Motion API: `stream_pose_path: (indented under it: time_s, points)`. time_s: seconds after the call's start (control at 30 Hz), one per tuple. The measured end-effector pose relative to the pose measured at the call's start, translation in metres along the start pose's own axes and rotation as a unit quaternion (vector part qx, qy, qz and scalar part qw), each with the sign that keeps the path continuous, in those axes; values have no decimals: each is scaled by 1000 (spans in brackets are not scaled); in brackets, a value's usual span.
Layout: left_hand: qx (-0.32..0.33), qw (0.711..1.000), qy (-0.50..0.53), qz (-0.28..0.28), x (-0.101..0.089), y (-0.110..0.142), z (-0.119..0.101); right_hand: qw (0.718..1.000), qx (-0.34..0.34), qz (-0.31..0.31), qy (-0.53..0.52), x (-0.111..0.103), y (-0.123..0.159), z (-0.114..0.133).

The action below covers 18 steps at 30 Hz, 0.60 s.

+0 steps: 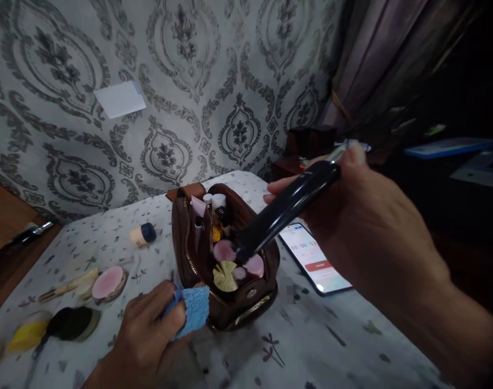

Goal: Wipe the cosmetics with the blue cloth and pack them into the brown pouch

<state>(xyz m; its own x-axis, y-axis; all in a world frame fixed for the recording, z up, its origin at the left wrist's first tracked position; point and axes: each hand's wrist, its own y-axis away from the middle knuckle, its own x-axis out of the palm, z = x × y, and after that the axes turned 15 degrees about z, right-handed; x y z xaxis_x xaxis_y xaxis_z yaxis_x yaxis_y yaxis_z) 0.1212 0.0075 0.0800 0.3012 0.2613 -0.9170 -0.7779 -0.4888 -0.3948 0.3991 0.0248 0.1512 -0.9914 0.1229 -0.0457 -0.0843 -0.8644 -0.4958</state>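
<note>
Over the brown makeup bag (258, 292), my right hand (376, 216) pinches a glossy black cosmetic tube (289, 208) by its silver end. The tube slants down to the left, its lower end over the bag's opening; whether it touches anything inside I cannot tell. My left hand (149, 324) is closed around a folded blue cloth (194, 310) beside the bag's front left corner. Inside the unzipped bag are pink round containers (224, 250), a gold round piece (225, 276), white-capped bottles (218, 201) and a pale pink tube (199, 206).
A phone (305, 251) with a running timer lies right of the bag. On the patterned cloth at left are a beige bottle with dark cap (142, 235), a pink compact (108, 282), a dark round item (73, 324) and a yellow item (28, 334). A wallpapered wall (181, 108) stands behind.
</note>
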Motion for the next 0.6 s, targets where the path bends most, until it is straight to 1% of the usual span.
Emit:
stream_pose_path:
  time_s: [0.03,0.07,0.1,0.13,0.2,0.23,0.33,0.4,0.43,0.53,0.57,0.6]
  points:
    - [4,1000,5,-2,0,0,0,999,24,19,-27,1,-4,2]
    - [8,1000,10,-2,0,1,1,994,61,49,-71,3,-8,4]
    - [12,1000,14,-2,1,1,1,984,105,87,-113,6,-12,4]
    - [15,1000,15,-2,1,2,2,973,143,127,-129,9,-17,2]
    - [12,1000,13,2,1,2,2,956,190,184,-124,18,-25,-6]
    - [10,1000,13,3,1,2,2,955,191,199,-109,22,-29,-12]
    - [14,1000,19,-2,1,0,1,967,127,217,-38,31,-39,-32]
    - [19,1000,21,-7,1,-2,2,965,85,247,12,32,-47,-41]
    - [19,1000,20,-8,2,-2,2,959,69,271,36,33,-51,-45]
    - [22,1000,18,-12,4,-3,2,929,32,353,104,41,-61,-48]
    - [20,1000,18,-15,4,-3,2,923,16,363,126,46,-64,-47]
    - [19,999,18,-19,4,-3,2,921,-1,359,152,52,-65,-46]
